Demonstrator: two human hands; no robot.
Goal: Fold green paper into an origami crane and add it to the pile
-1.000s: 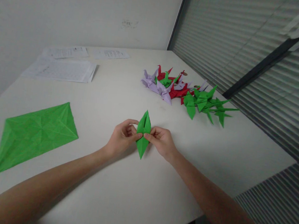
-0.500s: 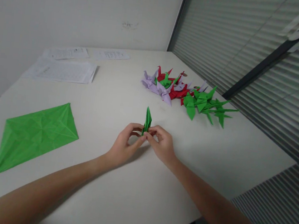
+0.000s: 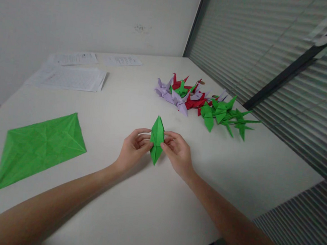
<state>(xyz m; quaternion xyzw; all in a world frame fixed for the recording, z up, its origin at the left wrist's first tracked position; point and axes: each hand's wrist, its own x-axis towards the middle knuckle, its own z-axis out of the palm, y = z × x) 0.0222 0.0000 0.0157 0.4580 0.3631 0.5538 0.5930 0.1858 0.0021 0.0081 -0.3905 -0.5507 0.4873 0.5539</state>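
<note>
A small folded green paper piece (image 3: 157,137), a narrow kite shape with points at top and bottom, stands between both hands just above the white table (image 3: 129,213). My left hand (image 3: 132,150) pinches its left edge with thumb and fingers. My right hand (image 3: 177,153) pinches its right edge the same way. The flat face of the piece is turned toward me.
A creased, unfolded green paper sheet (image 3: 38,147) lies at the left. A heap of folded cranes in lilac, red and green (image 3: 204,103) sits at the right, near the window blinds (image 3: 277,60). Printed papers (image 3: 68,76) lie at the far left corner.
The green piece was turned edge-on half a second ago; now its flat face is toward me again. Both hands stayed at the same spot on the table.
</note>
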